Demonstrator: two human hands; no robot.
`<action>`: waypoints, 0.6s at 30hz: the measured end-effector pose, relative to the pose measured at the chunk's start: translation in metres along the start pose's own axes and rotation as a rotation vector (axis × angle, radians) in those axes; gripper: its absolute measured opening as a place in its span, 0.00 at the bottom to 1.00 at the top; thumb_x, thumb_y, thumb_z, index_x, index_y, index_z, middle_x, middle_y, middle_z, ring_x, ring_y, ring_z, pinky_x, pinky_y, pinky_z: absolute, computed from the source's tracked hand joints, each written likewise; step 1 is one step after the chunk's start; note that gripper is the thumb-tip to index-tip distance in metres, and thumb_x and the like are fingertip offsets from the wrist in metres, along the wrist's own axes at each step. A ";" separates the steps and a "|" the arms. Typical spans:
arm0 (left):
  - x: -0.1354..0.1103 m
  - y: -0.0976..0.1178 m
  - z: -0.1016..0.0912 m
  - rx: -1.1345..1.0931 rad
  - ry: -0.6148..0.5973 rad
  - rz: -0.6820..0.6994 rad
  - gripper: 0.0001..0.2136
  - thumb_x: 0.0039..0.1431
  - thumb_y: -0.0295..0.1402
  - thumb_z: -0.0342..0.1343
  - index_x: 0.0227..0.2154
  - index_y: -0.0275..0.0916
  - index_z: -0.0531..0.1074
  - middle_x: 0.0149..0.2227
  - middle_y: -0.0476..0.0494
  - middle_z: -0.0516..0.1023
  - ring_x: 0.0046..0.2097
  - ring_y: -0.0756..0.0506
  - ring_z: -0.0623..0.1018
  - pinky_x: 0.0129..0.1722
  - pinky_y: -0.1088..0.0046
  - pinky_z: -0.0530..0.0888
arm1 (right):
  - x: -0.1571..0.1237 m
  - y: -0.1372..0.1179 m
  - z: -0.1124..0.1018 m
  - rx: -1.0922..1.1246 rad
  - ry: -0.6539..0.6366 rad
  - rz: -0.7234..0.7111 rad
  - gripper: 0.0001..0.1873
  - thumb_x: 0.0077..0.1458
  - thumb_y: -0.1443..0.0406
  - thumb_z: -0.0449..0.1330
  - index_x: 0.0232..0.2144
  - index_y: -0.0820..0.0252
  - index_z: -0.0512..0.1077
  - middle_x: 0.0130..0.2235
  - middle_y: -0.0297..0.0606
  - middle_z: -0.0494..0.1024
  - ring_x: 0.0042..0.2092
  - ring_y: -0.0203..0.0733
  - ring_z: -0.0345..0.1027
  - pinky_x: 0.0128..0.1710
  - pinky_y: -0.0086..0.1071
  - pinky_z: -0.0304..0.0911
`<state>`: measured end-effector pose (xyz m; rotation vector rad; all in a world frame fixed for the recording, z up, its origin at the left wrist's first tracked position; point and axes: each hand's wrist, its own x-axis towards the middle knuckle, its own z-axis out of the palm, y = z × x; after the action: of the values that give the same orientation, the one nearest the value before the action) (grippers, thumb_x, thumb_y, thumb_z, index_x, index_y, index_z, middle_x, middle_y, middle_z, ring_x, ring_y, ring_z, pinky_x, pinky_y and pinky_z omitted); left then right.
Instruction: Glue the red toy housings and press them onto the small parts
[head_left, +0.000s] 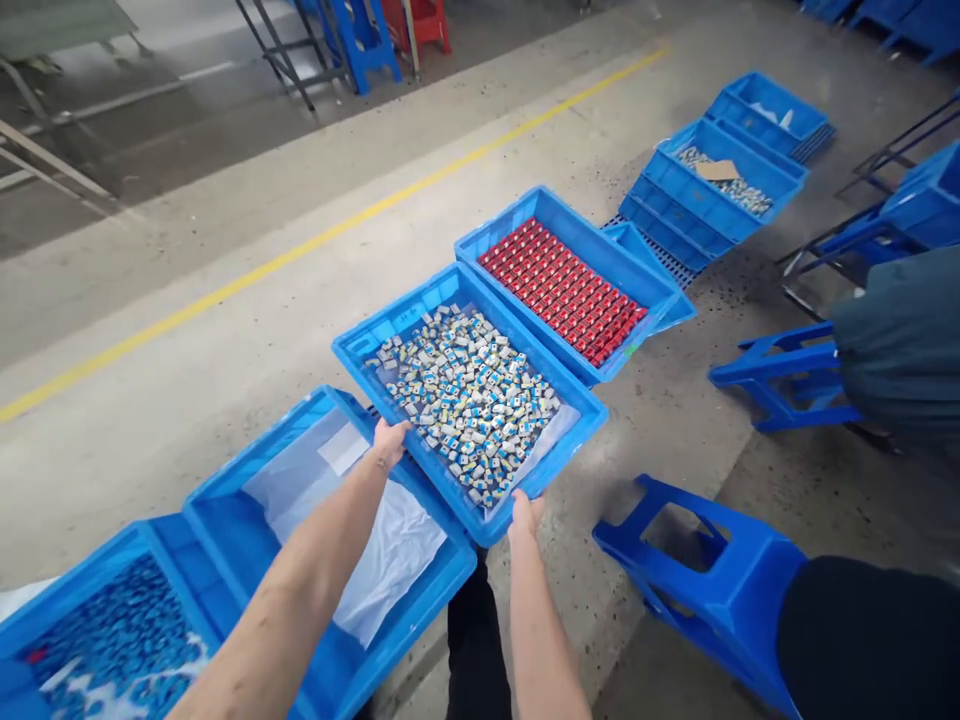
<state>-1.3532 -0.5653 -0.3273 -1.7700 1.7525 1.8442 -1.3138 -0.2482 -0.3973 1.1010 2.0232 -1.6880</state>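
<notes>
Both of my hands grip a blue plastic crate (pixel 592 418) filled with many small white, blue and yellow blocks (pixel 480 390). My left hand (pixel 390 441) is closed on the rim of its near-left side. At the near-right corner my right hand (pixel 526 512) curls around the edge, its fingers partly hidden by the crate. A clear plastic sheet lines the crate under the blocks. Just beyond it sits another blue crate (pixel 469 247) with rows of red pieces (pixel 562 290). Under my left arm lies a blue crate (pixel 431 590) holding white sheeting (pixel 401 540) and a paper slip (pixel 343 449).
At lower left stands a crate of small blue pieces (pixel 120 625). Stacked blue crates (pixel 675 205) stand farther back on the right. Blue stools (pixel 712 580) are to my right, with seated people partly visible. A yellow line (pixel 322 235) crosses the floor.
</notes>
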 end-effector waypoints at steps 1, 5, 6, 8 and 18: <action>-0.004 0.001 0.000 -0.041 0.005 -0.028 0.18 0.71 0.40 0.62 0.58 0.37 0.73 0.55 0.37 0.78 0.51 0.40 0.82 0.49 0.56 0.83 | -0.003 0.001 -0.002 0.015 0.019 0.006 0.21 0.69 0.57 0.64 0.59 0.60 0.72 0.56 0.44 0.78 0.51 0.46 0.78 0.51 0.45 0.78; -0.028 0.006 -0.011 -0.177 0.022 -0.068 0.15 0.72 0.39 0.62 0.54 0.36 0.75 0.50 0.40 0.80 0.44 0.44 0.82 0.43 0.63 0.83 | -0.026 0.000 -0.015 0.071 0.099 0.002 0.20 0.66 0.59 0.66 0.56 0.61 0.72 0.48 0.40 0.82 0.43 0.42 0.79 0.45 0.40 0.78; -0.036 0.006 -0.016 -0.203 0.025 -0.065 0.13 0.71 0.38 0.62 0.52 0.36 0.75 0.47 0.42 0.80 0.42 0.45 0.82 0.41 0.64 0.83 | -0.035 -0.001 -0.021 0.082 0.110 -0.005 0.21 0.63 0.60 0.67 0.55 0.60 0.72 0.45 0.38 0.83 0.42 0.42 0.80 0.44 0.40 0.79; -0.054 0.006 -0.027 -0.245 0.032 -0.056 0.11 0.66 0.35 0.66 0.47 0.35 0.76 0.41 0.45 0.81 0.36 0.48 0.80 0.37 0.68 0.81 | -0.058 0.001 -0.035 0.102 0.128 -0.014 0.26 0.54 0.62 0.69 0.55 0.58 0.71 0.40 0.34 0.84 0.40 0.45 0.81 0.43 0.39 0.79; -0.230 -0.049 -0.153 -0.321 0.029 0.022 0.20 0.24 0.33 0.68 0.27 0.41 0.71 0.26 0.49 0.80 0.28 0.43 0.78 0.29 0.68 0.77 | -0.262 0.024 -0.168 0.197 0.252 -0.010 0.33 0.32 0.55 0.68 0.46 0.51 0.74 0.32 0.34 0.86 0.36 0.56 0.83 0.36 0.45 0.79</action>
<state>-1.1404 -0.5117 -0.1530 -1.8929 1.5603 2.2251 -1.0805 -0.1880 -0.1991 1.4360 2.0402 -1.8680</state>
